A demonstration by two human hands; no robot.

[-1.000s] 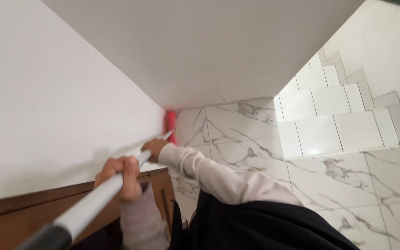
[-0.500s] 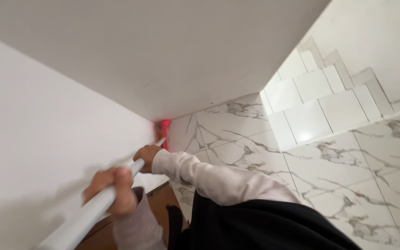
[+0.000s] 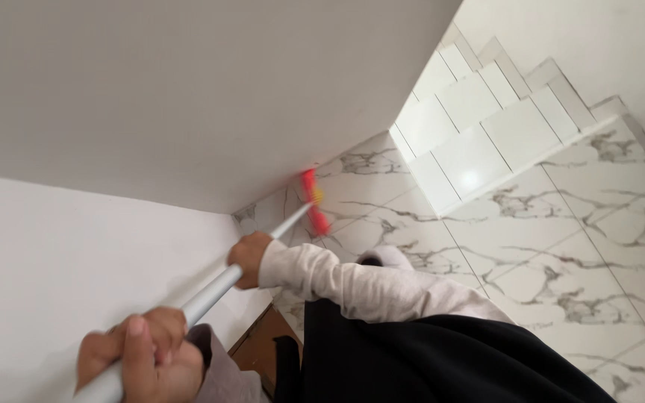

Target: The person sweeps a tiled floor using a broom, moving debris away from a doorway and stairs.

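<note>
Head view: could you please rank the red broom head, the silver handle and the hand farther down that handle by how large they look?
1. Silver handle, longest by far.
2. Hand farther down the handle and red broom head look alike; the head lies farther from the camera, so unranked.

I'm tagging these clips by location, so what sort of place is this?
Probably an indoor stairwell or hallway in a home: white marble-look floor tiles with grey veins, white tiled stair steps and plain white walls.
</note>
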